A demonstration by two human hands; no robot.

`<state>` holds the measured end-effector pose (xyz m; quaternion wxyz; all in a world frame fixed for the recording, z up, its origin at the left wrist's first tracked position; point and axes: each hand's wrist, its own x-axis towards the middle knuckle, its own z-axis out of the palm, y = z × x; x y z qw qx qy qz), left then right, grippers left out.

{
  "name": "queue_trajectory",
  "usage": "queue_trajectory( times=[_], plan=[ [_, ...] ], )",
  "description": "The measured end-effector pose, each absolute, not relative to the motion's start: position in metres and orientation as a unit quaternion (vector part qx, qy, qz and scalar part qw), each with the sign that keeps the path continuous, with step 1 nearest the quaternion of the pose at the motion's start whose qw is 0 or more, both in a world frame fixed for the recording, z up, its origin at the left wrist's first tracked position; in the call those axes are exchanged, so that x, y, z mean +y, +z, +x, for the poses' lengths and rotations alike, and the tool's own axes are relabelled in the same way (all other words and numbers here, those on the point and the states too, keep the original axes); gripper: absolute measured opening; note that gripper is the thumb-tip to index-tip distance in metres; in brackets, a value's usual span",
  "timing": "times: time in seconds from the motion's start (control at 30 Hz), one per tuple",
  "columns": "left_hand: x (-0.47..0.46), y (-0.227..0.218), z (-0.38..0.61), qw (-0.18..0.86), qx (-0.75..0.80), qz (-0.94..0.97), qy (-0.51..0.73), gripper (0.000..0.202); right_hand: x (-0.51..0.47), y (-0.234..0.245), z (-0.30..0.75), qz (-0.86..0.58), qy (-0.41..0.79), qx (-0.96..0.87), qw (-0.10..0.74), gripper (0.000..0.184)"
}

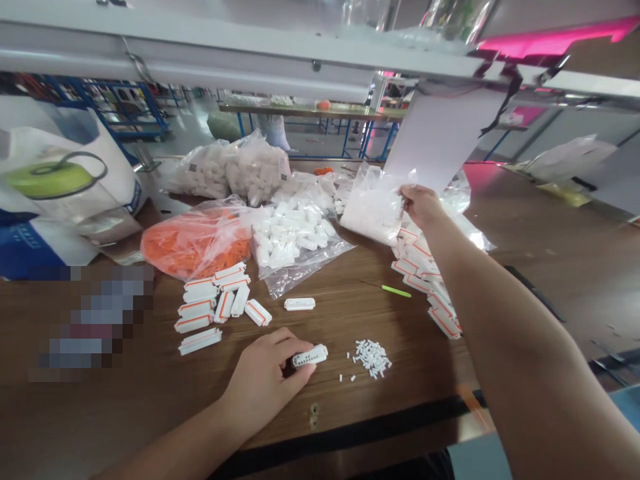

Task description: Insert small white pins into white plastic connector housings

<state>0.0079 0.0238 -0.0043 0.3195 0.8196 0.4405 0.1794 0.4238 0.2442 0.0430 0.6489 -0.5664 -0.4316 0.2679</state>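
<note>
My left hand (267, 367) grips a small white plastic housing (311, 357) with a row of dark holes, just above the table. Further out, my right hand (423, 202) pinches the edge of a clear plastic bag (373, 207) full of small white pieces. A pile of tiny white plastic pegs (373, 358) lies to the right of my left hand, with a few strays beside it. One loose white housing (300, 304) rests behind that hand. White housings with orange strips (197, 308) are grouped to the left, and more of them (443, 313) lie under my right forearm.
A bag of orange parts (197, 240) and an open bag of white parts (295, 233) stand mid-table, with fuller bags (255, 167) behind. A thin green-handled tool (397, 291) lies right of centre. A shelf beam (200, 67) crosses above. A white bag (110, 173) stands left.
</note>
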Motion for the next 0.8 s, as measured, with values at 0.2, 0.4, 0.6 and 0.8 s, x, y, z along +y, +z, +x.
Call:
queue_trajectory(
  times=[0.2,0.4,0.6,0.8],
  plan=[
    [0.024,-0.005,0.009,0.321,0.447,0.816,0.177,0.018,0.258,0.035,0.427,-0.615,0.231,-0.397,0.641,0.015],
    [0.024,-0.005,0.007,0.325,0.445,0.817,0.173,0.019,0.254,0.029,0.433,-0.654,0.209,-0.385,0.617,0.012],
    [0.024,-0.005,0.007,0.328,0.441,0.819,0.166,0.02,0.242,0.024,0.438,-0.677,0.211,-0.384,0.591,0.013],
    [0.024,-0.002,0.007,0.326,0.434,0.823,0.167,0.02,0.239,0.019,0.434,-0.692,0.234,-0.393,0.558,0.028]
  ],
)
